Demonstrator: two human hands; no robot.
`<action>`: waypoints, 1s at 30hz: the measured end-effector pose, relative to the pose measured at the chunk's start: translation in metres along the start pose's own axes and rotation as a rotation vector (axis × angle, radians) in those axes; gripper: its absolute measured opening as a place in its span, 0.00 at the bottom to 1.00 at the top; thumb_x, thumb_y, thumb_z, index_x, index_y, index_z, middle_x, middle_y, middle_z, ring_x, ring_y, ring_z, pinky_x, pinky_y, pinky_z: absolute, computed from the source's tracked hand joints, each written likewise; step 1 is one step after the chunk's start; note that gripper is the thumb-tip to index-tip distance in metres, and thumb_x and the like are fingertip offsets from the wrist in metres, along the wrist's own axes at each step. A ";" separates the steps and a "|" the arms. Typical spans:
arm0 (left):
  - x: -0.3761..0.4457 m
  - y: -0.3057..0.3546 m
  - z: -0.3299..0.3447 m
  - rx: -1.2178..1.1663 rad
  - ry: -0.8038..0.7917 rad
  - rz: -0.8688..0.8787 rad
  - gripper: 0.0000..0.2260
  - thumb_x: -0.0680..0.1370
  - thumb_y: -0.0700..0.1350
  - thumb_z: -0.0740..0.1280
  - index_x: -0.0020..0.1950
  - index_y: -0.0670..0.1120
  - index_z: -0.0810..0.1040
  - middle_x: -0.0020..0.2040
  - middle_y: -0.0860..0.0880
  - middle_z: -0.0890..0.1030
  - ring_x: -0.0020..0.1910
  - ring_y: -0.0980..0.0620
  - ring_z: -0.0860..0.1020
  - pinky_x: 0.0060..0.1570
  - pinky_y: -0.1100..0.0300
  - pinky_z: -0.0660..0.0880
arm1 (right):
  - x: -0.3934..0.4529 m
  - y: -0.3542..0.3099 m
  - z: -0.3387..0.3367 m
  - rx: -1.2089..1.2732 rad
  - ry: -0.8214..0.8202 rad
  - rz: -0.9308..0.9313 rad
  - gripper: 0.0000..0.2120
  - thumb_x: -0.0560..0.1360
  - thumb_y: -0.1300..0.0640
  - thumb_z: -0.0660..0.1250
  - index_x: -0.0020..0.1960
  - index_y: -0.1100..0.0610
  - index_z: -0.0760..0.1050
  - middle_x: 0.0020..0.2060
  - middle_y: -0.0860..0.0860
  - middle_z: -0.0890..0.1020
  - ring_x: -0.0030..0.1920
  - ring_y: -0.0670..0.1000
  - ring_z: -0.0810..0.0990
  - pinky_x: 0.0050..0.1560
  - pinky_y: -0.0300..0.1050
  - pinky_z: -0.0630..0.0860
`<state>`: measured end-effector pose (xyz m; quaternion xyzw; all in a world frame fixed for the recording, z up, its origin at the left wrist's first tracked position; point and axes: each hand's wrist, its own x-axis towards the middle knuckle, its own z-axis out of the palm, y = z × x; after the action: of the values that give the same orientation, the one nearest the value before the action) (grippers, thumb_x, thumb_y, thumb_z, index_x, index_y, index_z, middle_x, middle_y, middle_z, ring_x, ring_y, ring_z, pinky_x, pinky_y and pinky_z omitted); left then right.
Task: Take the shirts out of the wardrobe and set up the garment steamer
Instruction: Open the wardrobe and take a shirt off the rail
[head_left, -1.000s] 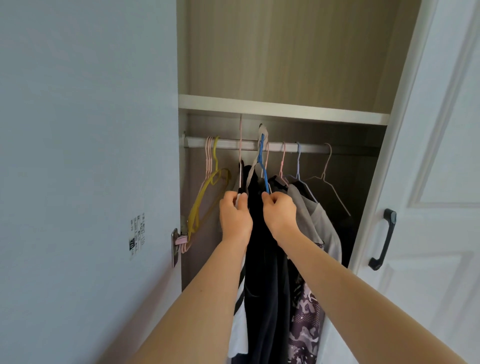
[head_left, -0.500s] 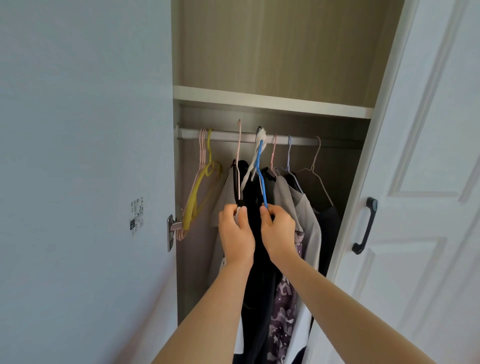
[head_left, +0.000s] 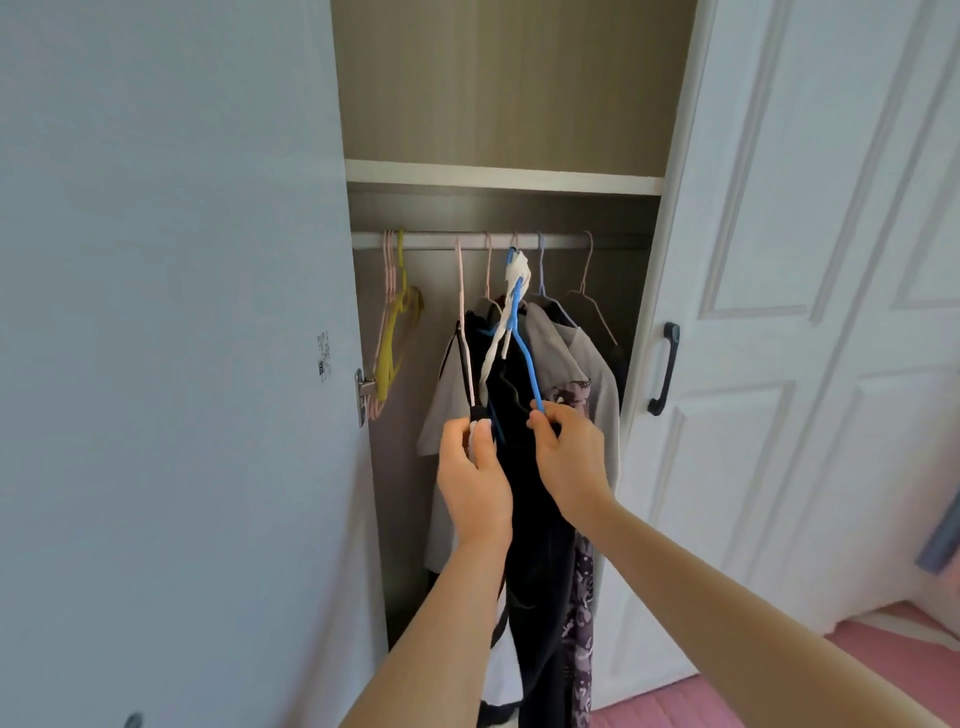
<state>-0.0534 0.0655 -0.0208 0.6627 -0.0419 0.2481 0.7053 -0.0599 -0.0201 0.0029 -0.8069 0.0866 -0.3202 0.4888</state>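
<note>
White panelled door (head_left: 810, 291) with black handle (head_left: 664, 368); pink floor (head_left: 675, 706); soft daylight.

Dark garment (head_left: 524, 519) hides hanger (head_left: 522, 338) ends within both grips.

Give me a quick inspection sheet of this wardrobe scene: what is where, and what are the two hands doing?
Surface: wardrobe rail under a white shelf; pink floor at lower right.
Job's things: blue hanger off the rail, carrying a dark garment; grey shirt and patterned garment hang behind. Steamer: nothing seen.
Clutter: bare yellow hanger and pink hangers at the rail's left end.
Hands: left hand pinches a black-and-white hanger end; right hand grips the blue hanger's lower end.
Cables: nothing seen.
Surroundings: open white door with black handle to the right.
</note>
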 end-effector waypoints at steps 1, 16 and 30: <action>-0.008 0.004 -0.007 -0.010 -0.003 -0.001 0.06 0.81 0.45 0.61 0.52 0.45 0.75 0.40 0.54 0.77 0.37 0.68 0.74 0.36 0.76 0.70 | -0.010 -0.004 -0.005 -0.001 -0.002 0.010 0.10 0.80 0.57 0.62 0.58 0.58 0.78 0.34 0.48 0.78 0.27 0.43 0.70 0.24 0.30 0.67; -0.129 0.081 -0.113 -0.143 -0.291 -0.073 0.07 0.77 0.39 0.68 0.54 0.45 0.78 0.44 0.53 0.80 0.41 0.66 0.77 0.41 0.75 0.72 | -0.173 -0.074 -0.089 0.053 0.054 0.152 0.07 0.79 0.57 0.61 0.47 0.54 0.78 0.41 0.51 0.80 0.31 0.50 0.72 0.28 0.40 0.69; -0.213 0.143 -0.198 -0.259 -0.417 -0.095 0.04 0.79 0.44 0.66 0.49 0.54 0.77 0.46 0.46 0.82 0.39 0.52 0.78 0.38 0.63 0.74 | -0.291 -0.133 -0.150 -0.050 0.164 0.161 0.07 0.79 0.55 0.62 0.53 0.52 0.78 0.53 0.45 0.77 0.40 0.40 0.74 0.31 0.27 0.69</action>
<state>-0.3506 0.1919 0.0043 0.6049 -0.1867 0.0652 0.7713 -0.4005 0.0691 0.0371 -0.7803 0.1988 -0.3426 0.4841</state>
